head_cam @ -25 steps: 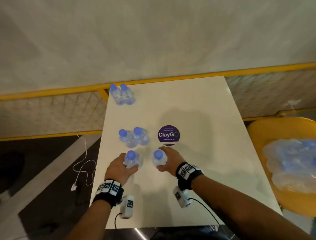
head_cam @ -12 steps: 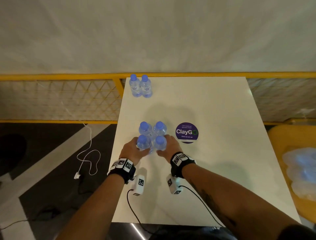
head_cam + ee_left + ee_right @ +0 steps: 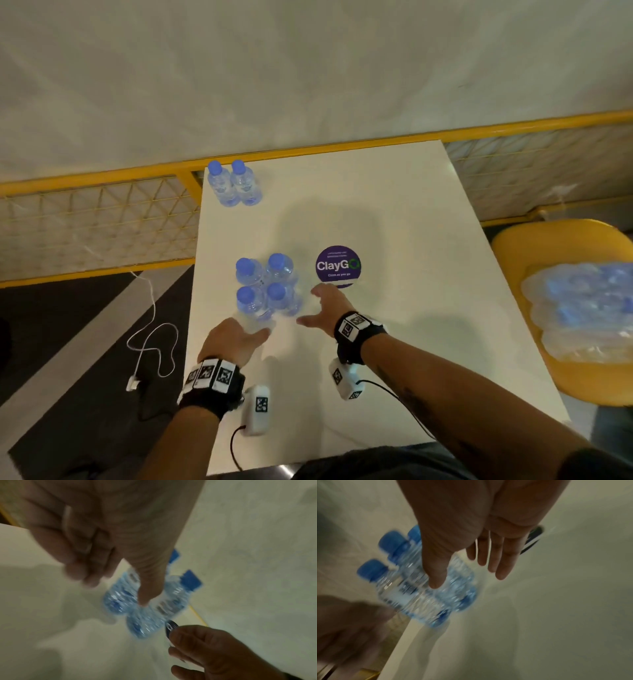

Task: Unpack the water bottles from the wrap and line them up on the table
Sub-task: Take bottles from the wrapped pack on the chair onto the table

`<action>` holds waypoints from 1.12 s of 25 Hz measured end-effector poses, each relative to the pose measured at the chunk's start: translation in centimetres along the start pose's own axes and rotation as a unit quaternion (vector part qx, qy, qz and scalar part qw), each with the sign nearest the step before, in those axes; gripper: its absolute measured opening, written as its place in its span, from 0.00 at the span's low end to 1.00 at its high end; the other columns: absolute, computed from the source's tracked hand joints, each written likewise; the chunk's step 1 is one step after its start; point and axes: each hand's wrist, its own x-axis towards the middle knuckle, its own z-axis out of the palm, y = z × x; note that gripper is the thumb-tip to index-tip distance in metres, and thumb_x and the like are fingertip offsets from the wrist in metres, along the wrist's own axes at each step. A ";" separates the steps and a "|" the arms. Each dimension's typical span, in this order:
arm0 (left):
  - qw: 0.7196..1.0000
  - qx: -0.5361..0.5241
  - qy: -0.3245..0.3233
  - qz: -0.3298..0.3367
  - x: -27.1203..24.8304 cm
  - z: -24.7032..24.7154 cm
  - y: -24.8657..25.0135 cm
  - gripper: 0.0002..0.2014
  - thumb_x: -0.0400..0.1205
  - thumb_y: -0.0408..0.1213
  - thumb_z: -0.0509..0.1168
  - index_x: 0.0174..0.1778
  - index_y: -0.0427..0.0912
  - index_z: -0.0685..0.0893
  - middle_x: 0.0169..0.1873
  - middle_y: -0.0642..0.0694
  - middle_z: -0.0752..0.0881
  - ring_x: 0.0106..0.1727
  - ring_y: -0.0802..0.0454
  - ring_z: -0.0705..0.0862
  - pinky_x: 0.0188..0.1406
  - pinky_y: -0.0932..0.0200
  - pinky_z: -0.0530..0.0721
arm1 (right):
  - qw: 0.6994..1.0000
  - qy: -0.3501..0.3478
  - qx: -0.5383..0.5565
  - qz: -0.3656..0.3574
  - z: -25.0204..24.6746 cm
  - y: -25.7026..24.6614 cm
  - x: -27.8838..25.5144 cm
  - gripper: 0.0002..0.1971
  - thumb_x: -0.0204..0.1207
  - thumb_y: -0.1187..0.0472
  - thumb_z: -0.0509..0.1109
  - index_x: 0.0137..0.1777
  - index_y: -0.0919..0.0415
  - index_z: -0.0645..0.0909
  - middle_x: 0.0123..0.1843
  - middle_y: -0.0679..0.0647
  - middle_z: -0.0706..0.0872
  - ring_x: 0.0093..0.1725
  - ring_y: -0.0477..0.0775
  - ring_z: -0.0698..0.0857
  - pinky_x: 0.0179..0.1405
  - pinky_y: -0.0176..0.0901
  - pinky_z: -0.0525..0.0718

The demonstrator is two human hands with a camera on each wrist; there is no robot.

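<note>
Several clear water bottles with blue caps stand upright in a tight block (image 3: 269, 291) of two rows of two on the white table (image 3: 394, 222), left of centre. Two more bottles (image 3: 234, 185) stand side by side at the table's far left corner. My left hand (image 3: 239, 337) hovers just in front of the block, fingers relaxed and holding nothing. My right hand (image 3: 322, 308) is at the block's right front, fingers spread and straight, also holding nothing. The left wrist view shows the bottles (image 3: 145, 604) beyond my thumb, and in the right wrist view the bottles (image 3: 426, 588) are blurred.
A plastic-wrapped pack of bottles (image 3: 582, 315) lies on a yellow chair (image 3: 534, 246) to the right of the table. A purple round sticker (image 3: 338, 266) sits mid-table. A yellow railing (image 3: 102, 178) runs behind the table, and a white cable (image 3: 150, 346) lies on the floor at left.
Both hands slid their bottles forward against the standing pair, then let go and drew back toward me. The head view has also shifted.
</note>
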 end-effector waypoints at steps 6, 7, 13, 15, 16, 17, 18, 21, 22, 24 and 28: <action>0.962 0.089 -0.166 0.198 -4.5 4.5 12.5 0.19 0.78 0.60 0.72 0.40 0.46 0.84 0.37 0.49 0.89 0.43 0.51 0.88 0.44 0.54 0.82 | 0.999 0.024 0.010 0.026 -10.2 13.5 -8.3 0.14 0.72 0.50 0.77 0.54 0.55 0.84 0.52 0.50 0.88 0.50 0.52 0.88 0.51 0.42 0.85; 0.955 0.093 -0.168 0.227 -5.4 5.2 15.4 0.17 0.78 0.59 0.72 0.41 0.47 0.84 0.38 0.51 0.89 0.44 0.52 0.88 0.46 0.54 0.83 | 0.998 0.044 0.020 0.037 -11.7 15.6 -10.0 0.12 0.73 0.52 0.76 0.52 0.55 0.85 0.49 0.49 0.88 0.48 0.51 0.88 0.50 0.41 0.85; 0.854 0.232 -0.258 0.387 -11.8 16.0 34.1 0.20 0.79 0.59 0.69 0.60 0.49 0.85 0.55 0.49 0.89 0.55 0.47 0.87 0.57 0.51 0.86 | 0.965 0.190 0.066 0.170 -19.5 30.6 -22.2 0.04 0.74 0.54 0.74 0.39 0.44 0.84 0.38 0.43 0.88 0.39 0.45 0.86 0.43 0.42 0.85; 0.829 0.214 -0.296 0.424 -14.9 19.9 38.4 0.23 0.81 0.56 0.70 0.69 0.49 0.83 0.60 0.49 0.89 0.60 0.47 0.87 0.61 0.53 0.85 | 0.932 0.258 0.115 0.225 -21.1 34.8 -25.1 0.04 0.73 0.53 0.72 0.37 0.46 0.84 0.36 0.45 0.88 0.37 0.47 0.87 0.41 0.45 0.86; 0.817 0.203 -0.315 0.438 -16.4 22.3 40.3 0.26 0.82 0.55 0.70 0.74 0.50 0.80 0.63 0.49 0.89 0.63 0.47 0.87 0.64 0.53 0.84 | 0.906 0.303 0.151 0.253 -22.0 36.7 -26.5 0.02 0.73 0.54 0.72 0.40 0.47 0.84 0.37 0.45 0.89 0.38 0.49 0.88 0.42 0.47 0.87; 0.808 0.190 -0.333 0.448 -17.6 24.8 42.0 0.30 0.82 0.54 0.69 0.80 0.51 0.74 0.67 0.48 0.87 0.67 0.46 0.86 0.67 0.53 0.82 | 0.877 0.353 0.183 0.271 -23.0 38.4 -27.6 0.01 0.74 0.55 0.73 0.44 0.48 0.84 0.40 0.46 0.89 0.40 0.51 0.89 0.45 0.50 0.88; 0.801 0.176 -0.353 0.450 -18.8 27.1 43.3 0.35 0.82 0.54 0.69 0.85 0.54 0.67 0.71 0.47 0.85 0.71 0.45 0.84 0.68 0.54 0.81 | 0.851 0.393 0.195 0.290 -24.0 39.9 -28.1 0.05 0.75 0.56 0.73 0.51 0.49 0.84 0.46 0.48 0.90 0.44 0.52 0.89 0.49 0.52 0.88; 0.832 0.091 -0.375 0.399 -21.1 32.6 46.1 0.40 0.77 0.53 0.71 0.84 0.56 0.62 0.71 0.48 0.82 0.68 0.46 0.85 0.63 0.50 0.84 | 0.830 0.416 0.238 0.284 -26.7 43.5 -27.8 0.26 0.75 0.57 0.75 0.72 0.53 0.73 0.60 0.52 0.84 0.52 0.55 0.87 0.51 0.52 0.87; 0.846 0.044 -0.356 0.395 -21.6 34.1 46.9 0.32 0.77 0.49 0.70 0.78 0.49 0.71 0.65 0.47 0.86 0.61 0.45 0.88 0.60 0.46 0.88 | 0.836 0.408 0.251 0.269 -27.5 44.4 -27.1 0.31 0.75 0.56 0.76 0.76 0.48 0.68 0.61 0.50 0.82 0.52 0.54 0.87 0.49 0.50 0.87; 0.875 0.030 -0.268 0.401 -21.6 36.2 48.7 0.14 0.80 0.43 0.68 0.57 0.39 0.86 0.45 0.44 0.89 0.45 0.42 0.87 0.49 0.44 0.89 | 0.851 0.394 0.233 0.259 -28.8 45.4 -25.7 0.33 0.71 0.53 0.76 0.75 0.43 0.66 0.55 0.47 0.83 0.48 0.52 0.87 0.45 0.49 0.89; 0.888 0.143 -0.176 0.400 -20.8 36.6 51.4 0.19 0.88 0.51 0.62 0.54 0.38 0.87 0.42 0.40 0.85 0.45 0.42 0.84 0.47 0.50 0.83 | 0.916 0.320 0.087 0.225 -30.9 47.0 -22.6 0.22 0.69 0.48 0.76 0.62 0.52 0.80 0.50 0.49 0.88 0.48 0.51 0.87 0.49 0.47 0.87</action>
